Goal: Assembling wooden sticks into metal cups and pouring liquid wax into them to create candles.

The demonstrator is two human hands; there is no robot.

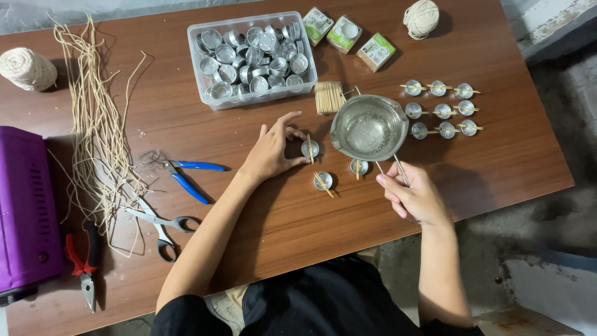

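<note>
A brown wood-grain table (485, 155) fills the view, with a grey, rough floor (559, 205) showing past its right edge.

Toward 12 o'clock stands a clear plastic tub (252, 99) heaped with empty metal tealight cups, too many to count. Just right of it lie three small green-and-white boxes (346, 35) and, further on, a ball of cream twine (421, 17); a second ball (26, 68) sits at 10 o'clock. A bundle of wooden sticks (329, 97) rests between the tub and a small steel pouring pot (369, 127), which holds a clear liquid.

The right hand (415, 198) is closed around the pot's wire handle at 4 o'clock from the pot. The left hand (272, 151) has thumb and fingers narrowed on a tealight cup (310, 149) with a stick across it, just left of the pot. Two more such cups (323, 181) lie just below, one partly under the pot. At 2 o'clock, nine cups (443, 111) with sticks stand in three rows of three.

At 9 o'clock lies a loose hank of cut twine lengths (96, 124), with blue-handled pliers (186, 175), scissors (158, 224), red-handled pliers (84, 261) and a purple case (25, 211) at the left edge.
</note>
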